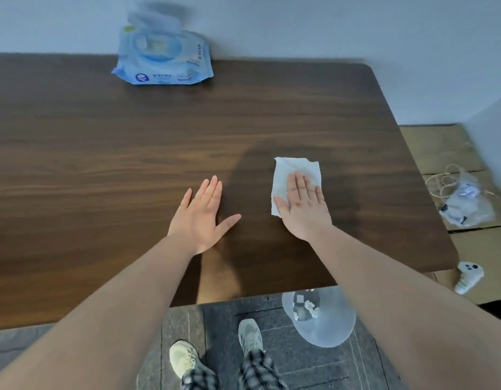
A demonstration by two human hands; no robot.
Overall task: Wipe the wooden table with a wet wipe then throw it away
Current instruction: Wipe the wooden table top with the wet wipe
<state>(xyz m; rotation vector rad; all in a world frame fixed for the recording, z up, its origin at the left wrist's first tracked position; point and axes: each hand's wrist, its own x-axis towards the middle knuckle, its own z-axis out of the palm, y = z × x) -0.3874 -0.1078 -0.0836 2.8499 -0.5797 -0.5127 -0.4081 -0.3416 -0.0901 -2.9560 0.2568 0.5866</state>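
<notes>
A white wet wipe lies spread flat on the dark wooden table, right of centre. My right hand presses flat on its lower right part, fingers together and extended. My left hand rests flat on the bare wood to the left of the wipe, fingers spread, holding nothing. A translucent bin with crumpled white scraps inside stands on the floor just under the table's front edge, below my right forearm.
A blue wet-wipe pack with its lid up sits at the table's far edge against the wall. Cardboard, a plastic bag with cord and a white controller lie on the floor to the right. My feet stand below the front edge.
</notes>
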